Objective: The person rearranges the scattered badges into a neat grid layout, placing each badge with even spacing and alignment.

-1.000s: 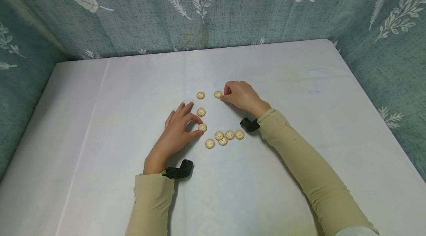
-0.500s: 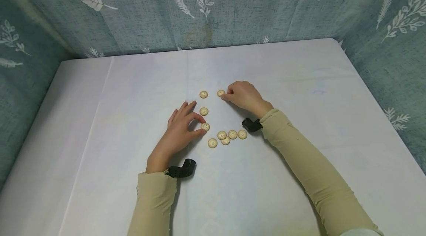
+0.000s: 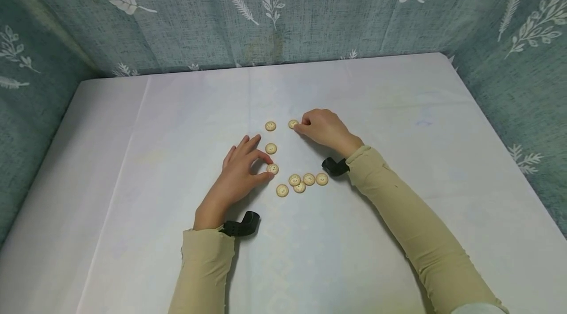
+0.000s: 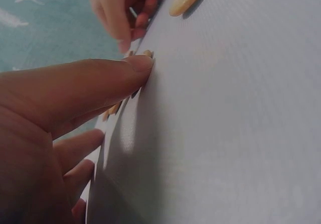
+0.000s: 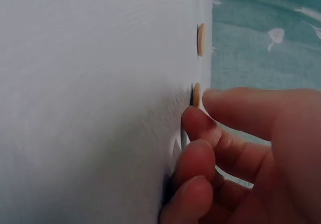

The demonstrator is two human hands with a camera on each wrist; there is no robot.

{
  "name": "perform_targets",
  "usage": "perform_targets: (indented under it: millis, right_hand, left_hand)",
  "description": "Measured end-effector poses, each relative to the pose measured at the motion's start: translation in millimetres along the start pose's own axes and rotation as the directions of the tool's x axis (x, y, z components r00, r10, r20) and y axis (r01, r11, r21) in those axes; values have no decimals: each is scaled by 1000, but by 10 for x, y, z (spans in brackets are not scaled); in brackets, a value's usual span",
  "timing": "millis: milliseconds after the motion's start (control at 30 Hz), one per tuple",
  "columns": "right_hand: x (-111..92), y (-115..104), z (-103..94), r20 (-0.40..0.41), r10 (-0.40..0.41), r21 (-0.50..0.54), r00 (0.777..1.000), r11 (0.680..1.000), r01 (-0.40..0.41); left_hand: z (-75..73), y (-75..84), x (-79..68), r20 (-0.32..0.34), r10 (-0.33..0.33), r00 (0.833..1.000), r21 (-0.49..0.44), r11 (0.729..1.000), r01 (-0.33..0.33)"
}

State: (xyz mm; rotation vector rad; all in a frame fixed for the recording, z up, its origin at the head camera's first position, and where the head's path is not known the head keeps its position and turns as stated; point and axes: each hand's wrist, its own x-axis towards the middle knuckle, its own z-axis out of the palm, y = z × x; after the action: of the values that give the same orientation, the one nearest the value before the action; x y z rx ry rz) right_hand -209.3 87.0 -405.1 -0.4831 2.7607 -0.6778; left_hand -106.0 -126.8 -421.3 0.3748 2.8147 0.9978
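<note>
My left hand [image 3: 239, 170] pinches a round pale wooden button [image 3: 272, 169] by its edges between thumb and index finger, on the white cloth. Its other fingers spread away to the left. Farther back, my right hand [image 3: 325, 128] has thumb and index finger at the right edge of another button [image 3: 292, 124], gripping it low over the cloth. In the right wrist view the curled right fingers [image 5: 193, 166] hide much of the spot they hold. Two loose buttons, one midway [image 3: 271, 148] and one at the back [image 3: 270, 126], line up with the left hand's button.
Nearer the person lie several more buttons: a single one [image 3: 282, 190], two overlapping ones, of which one [image 3: 294, 180] is on top, and two to the right, the last one [image 3: 322, 179] near the right wrist's black camera [image 3: 335, 166]. A green leaf-patterned curtain [image 3: 199, 14] surrounds the table [image 3: 177, 107].
The head view has shifted slightly, moving everything a little to the right in the picture. Both hands and all the buttons keep their places relative to one another.
</note>
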Motion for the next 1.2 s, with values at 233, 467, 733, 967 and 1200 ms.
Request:
perform_targets:
  millis: [233,467,733,967,1200]
  right_hand:
    - [-19,17,-63,74,-19,63,997,998,15]
    - [-60,30,-118,132,-41,85,990,996,30]
    - [-129,2,-90,173,-97,42,980,995,92]
    - [-196,-30,-60,210,-148,25,966,989,146]
    - [-255,-93,-85,275,-191,18,942,981,194]
  left_hand:
    - [-17,-12,-1,4,7,1000,1,1000,-7]
    - [-15,1,7,12,2,1000,-1,1000,-2]
    - [-27,-6,-7,13,1,1000,5,1000,-1]
    - [-25,-12,-6,18,-15,1000,8,1000,15]
    - [-29,4,-2,19,0,1000,3,1000,0]
